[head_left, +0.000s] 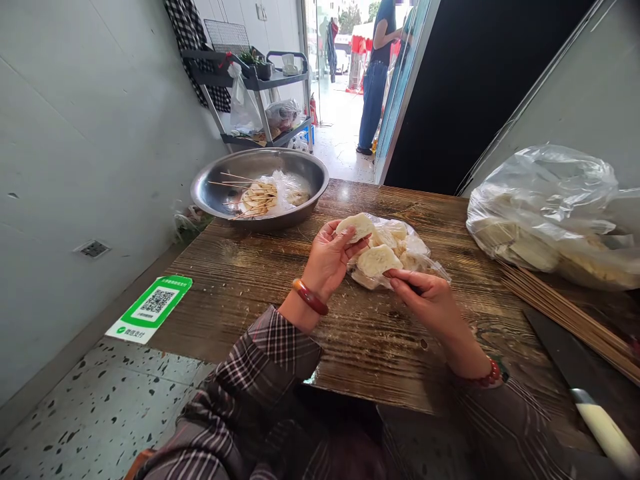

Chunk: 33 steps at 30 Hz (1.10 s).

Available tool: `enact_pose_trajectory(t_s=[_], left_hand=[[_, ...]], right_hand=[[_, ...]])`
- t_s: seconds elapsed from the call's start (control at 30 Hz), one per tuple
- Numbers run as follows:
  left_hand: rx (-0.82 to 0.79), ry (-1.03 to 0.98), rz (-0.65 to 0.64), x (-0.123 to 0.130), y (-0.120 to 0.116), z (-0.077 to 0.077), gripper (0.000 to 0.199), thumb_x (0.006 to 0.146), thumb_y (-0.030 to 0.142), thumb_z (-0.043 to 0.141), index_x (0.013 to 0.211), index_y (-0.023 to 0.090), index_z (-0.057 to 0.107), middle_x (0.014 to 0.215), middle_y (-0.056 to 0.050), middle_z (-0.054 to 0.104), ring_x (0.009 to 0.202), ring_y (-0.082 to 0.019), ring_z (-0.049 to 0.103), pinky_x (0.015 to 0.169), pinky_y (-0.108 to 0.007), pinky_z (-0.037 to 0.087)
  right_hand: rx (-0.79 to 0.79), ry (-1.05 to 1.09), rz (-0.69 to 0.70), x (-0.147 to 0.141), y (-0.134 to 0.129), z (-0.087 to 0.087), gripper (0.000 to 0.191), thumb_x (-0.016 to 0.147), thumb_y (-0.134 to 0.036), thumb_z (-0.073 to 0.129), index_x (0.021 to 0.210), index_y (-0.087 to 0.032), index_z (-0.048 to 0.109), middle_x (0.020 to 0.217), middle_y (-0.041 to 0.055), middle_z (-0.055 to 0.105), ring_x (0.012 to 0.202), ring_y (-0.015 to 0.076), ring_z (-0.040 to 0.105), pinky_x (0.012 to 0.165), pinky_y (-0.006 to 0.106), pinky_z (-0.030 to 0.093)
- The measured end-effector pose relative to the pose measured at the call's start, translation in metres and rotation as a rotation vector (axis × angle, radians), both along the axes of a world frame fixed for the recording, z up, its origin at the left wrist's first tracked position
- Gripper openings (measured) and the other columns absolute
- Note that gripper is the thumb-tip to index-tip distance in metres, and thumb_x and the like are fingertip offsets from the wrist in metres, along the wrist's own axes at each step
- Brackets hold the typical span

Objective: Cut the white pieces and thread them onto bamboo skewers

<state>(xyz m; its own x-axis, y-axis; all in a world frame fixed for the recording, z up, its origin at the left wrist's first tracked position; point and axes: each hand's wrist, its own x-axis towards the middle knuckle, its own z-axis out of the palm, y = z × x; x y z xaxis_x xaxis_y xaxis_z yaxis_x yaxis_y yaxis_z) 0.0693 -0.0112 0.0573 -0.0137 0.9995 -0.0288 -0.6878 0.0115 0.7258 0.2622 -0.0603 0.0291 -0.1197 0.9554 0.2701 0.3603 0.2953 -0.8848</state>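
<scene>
Apparently, pale slices are being handled singly.
At left, the green-and-white QR card reads 微信支付; its top line is illegible. My left fingers grasp one slice above the tabletop; my right fingers meet a second slice, grip unclear. The next move likely calls for a light pinch.

You can pass left across the dark-brown wooden table; ahead, the clear plastic bag of pale slices blocks you.
</scene>
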Motion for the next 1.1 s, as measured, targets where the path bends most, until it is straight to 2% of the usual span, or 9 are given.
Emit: enact_pose_trajectory(t_s=[0.23, 0.37, 0.53, 0.7, 0.8, 0.93, 1.1], left_hand=[[0.088, 0.0, 0.039, 0.003, -0.001, -0.002, 0.043, 0.066, 0.023, 0.09, 0.092, 0.016, 0.057, 0.1, -0.004, 0.071, 0.091, -0.018, 0.071, 0.086, -0.035, 0.06], [0.091, -0.006, 0.033, 0.007, -0.003, -0.003, 0.05, 0.06, 0.027, 0.094, 0.092, 0.016, 0.058, 0.096, -0.002, 0.071, 0.089, -0.017, 0.07, 0.084, -0.034, 0.06], [0.064, -0.006, -0.002, 0.011, -0.005, -0.004, 0.054, 0.057, 0.031, 0.096, 0.093, 0.017, 0.058, 0.092, 0.0, 0.071, 0.08, -0.014, 0.071, 0.083, -0.031, 0.059], [0.073, 0.008, -0.052, 0.006, -0.007, 0.003, 0.049, 0.061, 0.03, 0.094, 0.098, 0.015, 0.064, 0.098, -0.003, 0.073, 0.086, -0.016, 0.07, 0.086, -0.033, 0.058], [0.098, 0.014, -0.106, -0.001, -0.008, 0.008, 0.047, 0.065, 0.036, 0.091, 0.101, 0.014, 0.071, 0.103, -0.007, 0.073, 0.09, -0.017, 0.069, 0.085, -0.034, 0.059], [0.11, 0.03, -0.103, -0.007, -0.006, 0.008, 0.046, 0.068, 0.044, 0.089, 0.1, 0.014, 0.076, 0.1, -0.008, 0.075, 0.089, -0.017, 0.068, 0.079, -0.033, 0.06], [0.114, -0.016, -0.117, -0.005, -0.007, 0.007, 0.037, 0.067, 0.04, 0.09, 0.092, 0.015, 0.079, 0.095, -0.007, 0.077, 0.087, -0.018, 0.069, 0.082, -0.035, 0.06]], right_hand=[[-0.012, 0.037, -0.032, -0.003, 0.001, -0.001, 0.023, 0.082, -0.033, 0.07, 0.096, -0.021, 0.083, 0.088, 0.0062, 0.082, 0.07, 0.0201, 0.074, 0.065, 0.032, 0.059], [-0.006, 0.049, -0.03, -0.003, 0.001, -0.003, 0.023, 0.083, -0.032, 0.069, 0.097, -0.021, 0.083, 0.079, 0.0045, 0.081, 0.062, 0.018, 0.069, 0.059, 0.03, 0.056], [0.017, 0.09, -0.03, -0.003, 0.002, -0.006, 0.02, 0.082, -0.031, 0.071, 0.095, -0.023, 0.084, 0.078, 0.0042, 0.08, 0.059, 0.0174, 0.067, 0.054, 0.029, 0.054], [0.049, 0.11, -0.004, -0.001, 0.003, -0.007, 0.022, 0.084, -0.031, 0.07, 0.098, -0.022, 0.083, 0.065, 0.0014, 0.074, 0.054, 0.0148, 0.062, 0.05, 0.027, 0.05], [0.067, 0.095, 0.015, 0.002, 0.004, -0.007, 0.022, 0.086, -0.03, 0.069, 0.1, -0.02, 0.082, 0.061, 0.0002, 0.07, 0.053, 0.013, 0.06, 0.05, 0.025, 0.048], [0.094, 0.05, 0.039, 0.006, 0.005, -0.009, 0.021, 0.087, -0.03, 0.069, 0.1, -0.019, 0.082, 0.062, 0.0005, 0.069, 0.055, 0.0127, 0.06, 0.049, 0.024, 0.047], [0.115, 0.006, 0.056, 0.014, 0.008, -0.016, 0.02, 0.089, -0.031, 0.068, 0.101, -0.022, 0.081, 0.066, 0.0002, 0.07, 0.054, 0.0124, 0.06, 0.05, 0.025, 0.048]])
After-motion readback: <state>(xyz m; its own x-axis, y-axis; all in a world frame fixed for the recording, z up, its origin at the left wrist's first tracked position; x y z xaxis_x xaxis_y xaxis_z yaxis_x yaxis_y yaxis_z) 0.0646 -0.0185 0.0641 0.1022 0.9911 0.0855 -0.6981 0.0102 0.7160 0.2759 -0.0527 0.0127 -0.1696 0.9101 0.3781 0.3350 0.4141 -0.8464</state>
